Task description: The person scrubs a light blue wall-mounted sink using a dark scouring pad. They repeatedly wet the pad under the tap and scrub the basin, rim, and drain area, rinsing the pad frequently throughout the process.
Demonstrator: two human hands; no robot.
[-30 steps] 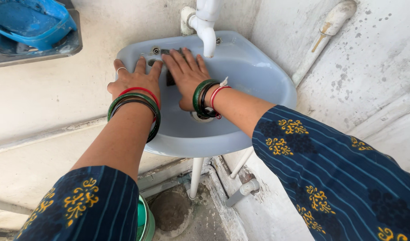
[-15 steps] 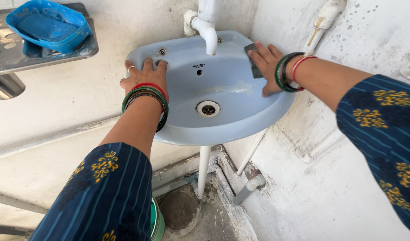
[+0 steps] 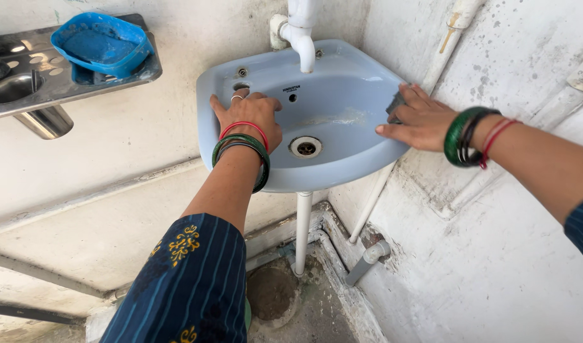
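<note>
Right fingers [image 3: 402, 111] curled around a dark scrub pad [image 3: 396, 101], pad pressed to the right rim of the pale blue wash basin [image 3: 342, 168]. Right hand [image 3: 421, 121] now further forward along that rim than half a second ago, and well off the back of the bowl where it lay a second ago beside the other hand. Left fingers [image 3: 240, 101] spread flat and released, gripping nothing, braced as before on the left rim beside the small tap hole; left hand [image 3: 250, 121] unmoved. Judged: rubbing shifted from bowl to outer edge, right side in progress, front lip not yet reached. Faint pale smear across the bowl above the drain [image 3: 306, 147]. White tap [image 3: 302, 38] overhanging the back, clear of both hands. Room tight on the right: rough wall and slanting wall pipe [image 3: 453, 32] just beside the knuckles. Open space in front of and below the basin, apart from the waste pipe [image 3: 302, 228]. Steel shelf [image 3: 25, 95] with blue soap dish [image 3: 101, 44] well apart on the left.
</note>
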